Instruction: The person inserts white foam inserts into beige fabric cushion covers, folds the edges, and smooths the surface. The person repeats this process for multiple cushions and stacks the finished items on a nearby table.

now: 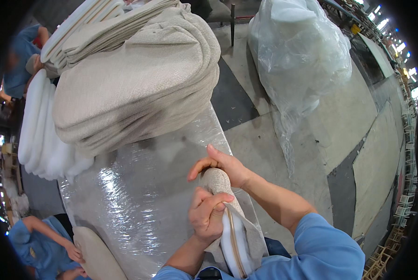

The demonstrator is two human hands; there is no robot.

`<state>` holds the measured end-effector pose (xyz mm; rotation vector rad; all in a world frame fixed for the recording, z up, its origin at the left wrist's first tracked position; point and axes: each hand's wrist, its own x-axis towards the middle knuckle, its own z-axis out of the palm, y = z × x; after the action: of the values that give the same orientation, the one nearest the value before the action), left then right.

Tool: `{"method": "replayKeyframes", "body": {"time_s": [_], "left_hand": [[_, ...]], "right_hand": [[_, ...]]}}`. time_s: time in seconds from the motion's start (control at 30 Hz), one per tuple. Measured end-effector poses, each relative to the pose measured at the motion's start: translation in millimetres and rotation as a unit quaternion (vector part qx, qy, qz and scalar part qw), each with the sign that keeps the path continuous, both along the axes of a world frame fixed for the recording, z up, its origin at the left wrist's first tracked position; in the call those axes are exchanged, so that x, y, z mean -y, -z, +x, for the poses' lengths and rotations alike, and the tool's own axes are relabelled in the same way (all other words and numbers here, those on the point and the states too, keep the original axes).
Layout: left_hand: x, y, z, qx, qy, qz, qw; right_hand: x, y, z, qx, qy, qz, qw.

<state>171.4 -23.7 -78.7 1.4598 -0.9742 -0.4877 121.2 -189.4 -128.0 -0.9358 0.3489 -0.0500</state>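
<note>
Upright in front of me stands a long cushion, its beige fabric cover (215, 179) pulled over the far end. Lower down the cover gapes, and white padding (226, 242) with a tan strip along it shows. My left hand (206, 214) is closed on the cover's edge, thumb and fingers pinching the fabric at the opening. At the rounded far end my right hand (227, 168) cups round the cushion from the right, thumb raised and fingers apart, bent over its tip. Part of the cushion's lower end is hidden by my body and sleeves.
A plastic-wrapped table (139, 196) carries a tall stack of beige covers (129, 88). White padding pieces (43, 126) hang at its left. A large clear plastic bag (302, 60) stands on the floor beyond. Two people in blue (43, 247) are at the left, one holding a beige cushion (97, 252).
</note>
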Motion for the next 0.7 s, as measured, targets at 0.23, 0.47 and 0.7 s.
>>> {"method": "replayKeyframes", "body": {"time_s": [0.23,0.47,0.7], "left_hand": [[-10.8,11.7,-2.2,0.016,-0.006,-0.087,0.996],[-16.8,9.3,5.3,-0.017,-0.034,-0.070,0.997],[-12.5,10.1,8.5,-0.003,-0.026,-0.076,0.997]], "right_hand": [[-24.2,-33.1,-13.0,0.072,0.076,-0.153,0.983],[-20.0,-45.4,-1.1,0.117,0.068,-0.218,0.966],[-15.8,46.3,15.1,0.027,0.021,-0.066,0.997]]}}
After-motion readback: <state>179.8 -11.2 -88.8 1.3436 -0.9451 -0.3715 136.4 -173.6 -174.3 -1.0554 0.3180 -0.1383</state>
